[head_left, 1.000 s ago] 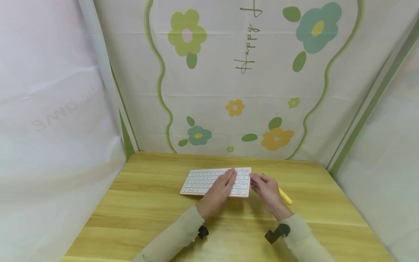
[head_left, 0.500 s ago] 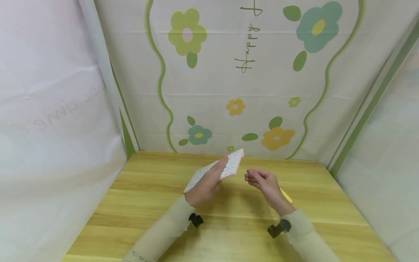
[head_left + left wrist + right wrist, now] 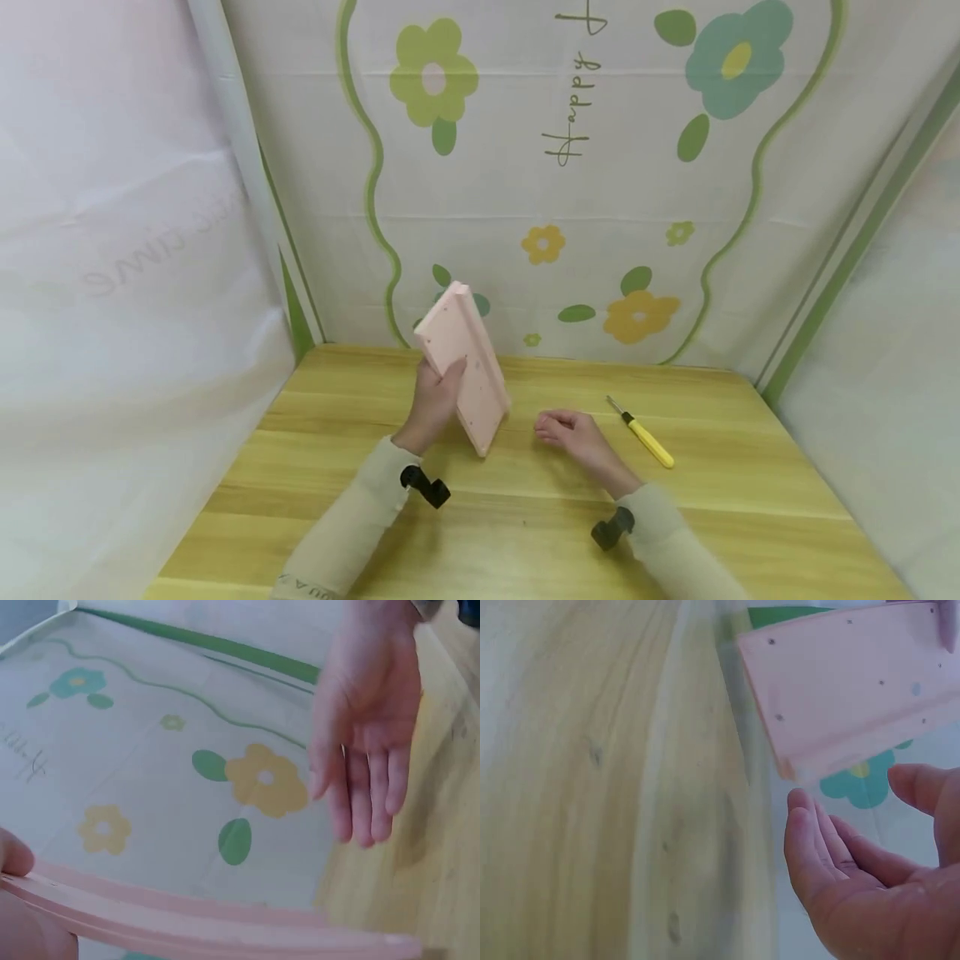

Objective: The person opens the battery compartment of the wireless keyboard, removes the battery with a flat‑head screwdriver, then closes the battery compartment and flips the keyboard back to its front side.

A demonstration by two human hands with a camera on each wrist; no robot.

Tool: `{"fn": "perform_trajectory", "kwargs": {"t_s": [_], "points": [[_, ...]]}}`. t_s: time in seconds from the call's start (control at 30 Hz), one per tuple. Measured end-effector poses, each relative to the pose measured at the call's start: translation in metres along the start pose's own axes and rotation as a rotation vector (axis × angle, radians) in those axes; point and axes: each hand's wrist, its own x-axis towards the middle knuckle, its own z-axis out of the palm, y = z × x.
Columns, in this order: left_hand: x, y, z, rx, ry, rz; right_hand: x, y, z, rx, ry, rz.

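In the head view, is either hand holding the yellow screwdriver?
No: the left hand grips the pink board, and the screwdriver lies on the table, apart from the right hand.

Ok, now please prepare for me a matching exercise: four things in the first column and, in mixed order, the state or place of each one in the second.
Column one
1. keyboard
2. screwdriver
3. left hand
4. right hand

Column two
A. holding nothing, fingers relaxed
B. tilted, its pink underside showing
C. gripping another thing
D. lying on the wooden table, yellow handle visible

Right pairs: 1-B, 2-D, 3-C, 4-A.
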Motion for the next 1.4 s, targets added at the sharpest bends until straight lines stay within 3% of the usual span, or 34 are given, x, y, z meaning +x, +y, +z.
{"fn": "perform_trajectory", "kwargs": {"t_s": [0.17, 0.33, 0.53, 0.67, 0.77, 0.83, 0.93, 1.0, 1.13, 1.4], "points": [[-0.009, -0.015, -0.006, -0.290, 0.176, -0.115, 0.001, 0.009, 0.017, 0.007, -0.011, 0.052], [-0.017, -0.029, -0.007, -0.546, 0.224, -0.129, 0.003, 0.014, 0.029, 0.098, -0.015, 0.067], [-0.020, -0.034, -0.012, -0.574, 0.260, -0.159, 0.008, 0.020, 0.029, 0.232, 0.068, 0.127], [-0.016, -0.031, -0.027, -0.568, 0.213, -0.207, 0.011, 0.016, 0.008, 0.277, 0.110, 0.152], [-0.014, -0.029, -0.045, -0.502, 0.153, -0.275, 0.012, 0.007, -0.014, 0.251, 0.102, 0.160], [-0.012, -0.030, -0.058, -0.402, 0.091, -0.321, 0.012, 0.001, -0.027, 0.224, 0.077, 0.147], [-0.012, -0.032, -0.076, -0.182, 0.002, -0.376, 0.010, -0.007, -0.042, 0.192, 0.024, 0.106], [-0.012, -0.037, -0.086, -0.015, -0.047, -0.380, 0.008, -0.009, -0.050, 0.157, 0.002, 0.088], [-0.013, -0.053, -0.098, 0.209, -0.101, -0.396, 0.005, -0.009, -0.060, 0.078, -0.009, 0.092], [-0.019, -0.081, -0.105, 0.405, -0.155, -0.396, 0.008, 0.011, -0.060, -0.124, 0.085, 0.143]]}}
